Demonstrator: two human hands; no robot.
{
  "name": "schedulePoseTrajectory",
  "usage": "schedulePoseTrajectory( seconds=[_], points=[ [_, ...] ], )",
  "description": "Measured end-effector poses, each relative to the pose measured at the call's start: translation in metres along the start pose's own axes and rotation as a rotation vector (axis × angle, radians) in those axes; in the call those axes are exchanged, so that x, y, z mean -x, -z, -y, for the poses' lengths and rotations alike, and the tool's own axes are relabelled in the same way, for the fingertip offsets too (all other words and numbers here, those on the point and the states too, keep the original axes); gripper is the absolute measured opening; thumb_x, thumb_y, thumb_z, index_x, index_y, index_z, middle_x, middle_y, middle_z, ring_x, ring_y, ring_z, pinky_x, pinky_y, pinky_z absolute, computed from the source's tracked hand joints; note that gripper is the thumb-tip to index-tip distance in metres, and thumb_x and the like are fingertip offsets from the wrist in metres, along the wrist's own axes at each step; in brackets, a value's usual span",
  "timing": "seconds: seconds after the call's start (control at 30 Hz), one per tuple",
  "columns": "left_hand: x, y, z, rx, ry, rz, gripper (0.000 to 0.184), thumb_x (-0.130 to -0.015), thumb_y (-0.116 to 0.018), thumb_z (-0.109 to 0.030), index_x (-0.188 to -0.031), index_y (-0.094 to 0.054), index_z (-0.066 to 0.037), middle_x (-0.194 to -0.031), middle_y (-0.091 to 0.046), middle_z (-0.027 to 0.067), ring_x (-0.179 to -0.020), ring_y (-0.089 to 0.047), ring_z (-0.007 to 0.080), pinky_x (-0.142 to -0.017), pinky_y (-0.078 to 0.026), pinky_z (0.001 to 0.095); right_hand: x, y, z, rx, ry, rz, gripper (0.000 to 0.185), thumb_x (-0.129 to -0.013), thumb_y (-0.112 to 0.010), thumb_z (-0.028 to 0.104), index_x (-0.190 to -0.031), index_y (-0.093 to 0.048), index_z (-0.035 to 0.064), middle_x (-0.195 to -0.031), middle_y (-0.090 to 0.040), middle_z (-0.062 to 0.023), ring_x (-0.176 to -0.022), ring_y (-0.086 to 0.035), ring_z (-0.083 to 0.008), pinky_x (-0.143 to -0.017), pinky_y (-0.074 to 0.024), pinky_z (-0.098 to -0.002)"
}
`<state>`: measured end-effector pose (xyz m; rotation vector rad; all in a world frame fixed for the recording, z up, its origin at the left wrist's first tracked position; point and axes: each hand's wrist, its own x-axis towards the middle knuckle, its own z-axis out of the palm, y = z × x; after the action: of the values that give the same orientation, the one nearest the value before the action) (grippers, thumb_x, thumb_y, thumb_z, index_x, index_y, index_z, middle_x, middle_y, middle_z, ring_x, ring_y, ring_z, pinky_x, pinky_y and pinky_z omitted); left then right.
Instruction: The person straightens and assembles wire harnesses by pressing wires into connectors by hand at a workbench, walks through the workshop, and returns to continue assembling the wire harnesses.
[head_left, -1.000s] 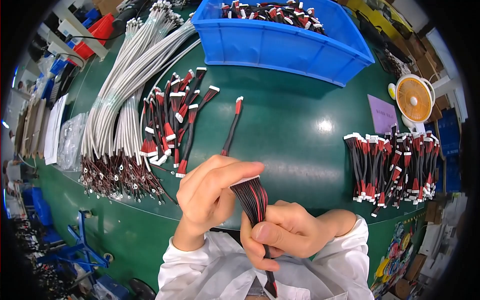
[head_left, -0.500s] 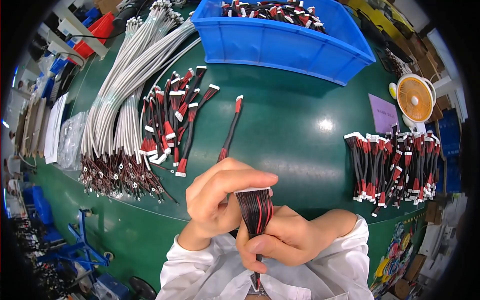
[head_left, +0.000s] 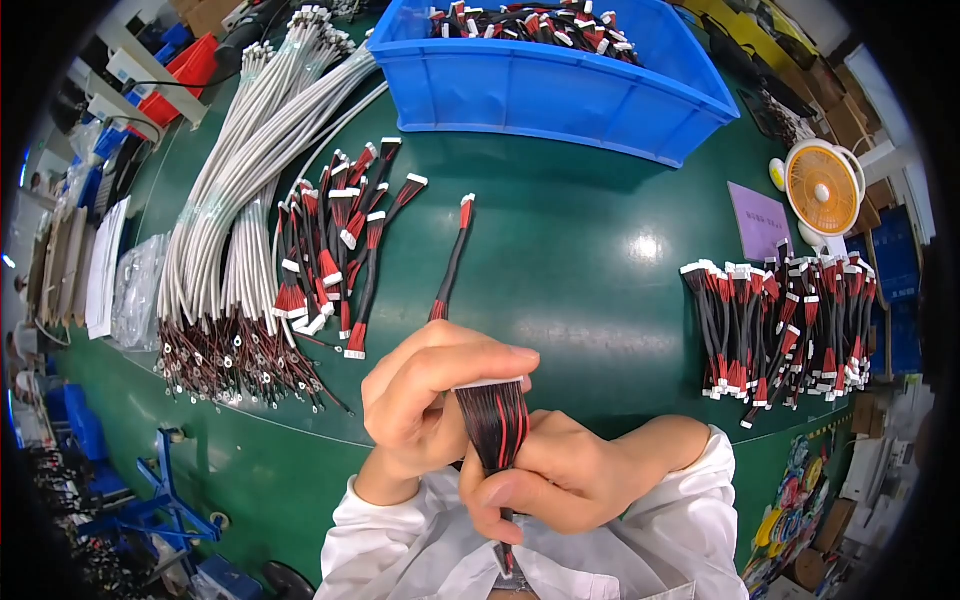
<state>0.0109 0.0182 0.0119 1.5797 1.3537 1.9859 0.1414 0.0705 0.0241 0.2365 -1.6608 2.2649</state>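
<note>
A cable harness (head_left: 495,425) with black and a few red wires is held upright before my chest, its wide white connector on top. My left hand (head_left: 425,395) is closed at that connector, the index finger lying along its top edge. Lower down, my right hand (head_left: 545,475) pinches the wires between thumb and fingers, and the dark tail hangs below. Just beyond my left hand a single black and red cable (head_left: 455,262) lies on the green table (head_left: 570,250). Left of it is a loose pile of similar cables (head_left: 335,245).
A blue bin (head_left: 560,95) of cables stands at the back. White cable bundles (head_left: 235,185) lie at the left. Rows of black and red cables (head_left: 780,330) are at the right, near a purple card (head_left: 758,222) and an orange fan (head_left: 822,190).
The harness has moved slightly down from a second ago, and its connector has turned from slanted to nearly level. Both hands still hold it. The whole view has shifted slightly.
</note>
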Motion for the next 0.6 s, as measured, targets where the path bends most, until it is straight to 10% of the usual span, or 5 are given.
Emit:
schedulePoseTrajectory(
  seconds=[0.2, 0.47, 0.6],
  points=[
    [-0.01, 0.015, 0.01, 0.003, -0.13, 0.045, 0.021, -0.076, -0.058, 0.008, -0.096, -0.062, 0.004, -0.087, -0.065, 0.0171, -0.077, -0.064, 0.024, -0.061, -0.052, 0.0272, -0.006, 0.02, 0.021, -0.85, -0.429, 0.029, 0.043, -0.101, -0.024, 0.031, -0.075, -0.042, 0.002, -0.053, -0.048, -0.0057, -0.041, -0.038, -0.0067, -0.039, -0.0219, -0.0213],
    [-0.007, 0.026, 0.019, 0.042, -0.121, -0.104, 0.021, -0.075, -0.068, -0.003, -0.094, -0.059, 0.001, -0.077, -0.064, 0.0102, -0.055, -0.046, 0.0086, -0.046, -0.03, 0.0196, -0.019, 0.018, 0.008, 0.212, -0.291, -0.122, 0.027, -0.098, -0.041, 0.021, -0.087, -0.052, -0.0011, -0.048, -0.051, -0.0041, -0.042, -0.049, -0.0091, -0.041, -0.0345, -0.0247],
    [-0.006, 0.036, 0.019, -0.034, -0.076, -0.046, 0.02, -0.072, -0.069, -0.001, -0.09, -0.062, 0.002, -0.076, -0.064, 0.0106, -0.054, -0.046, 0.0079, -0.045, -0.03, 0.0196, -0.02, 0.018, 0.005, 0.243, -0.276, -0.129, 0.027, -0.098, -0.039, 0.02, -0.086, -0.052, -0.0012, -0.048, -0.052, -0.0054, -0.042, -0.051, -0.0117, -0.042, -0.0361, -0.0269]
  ],
)
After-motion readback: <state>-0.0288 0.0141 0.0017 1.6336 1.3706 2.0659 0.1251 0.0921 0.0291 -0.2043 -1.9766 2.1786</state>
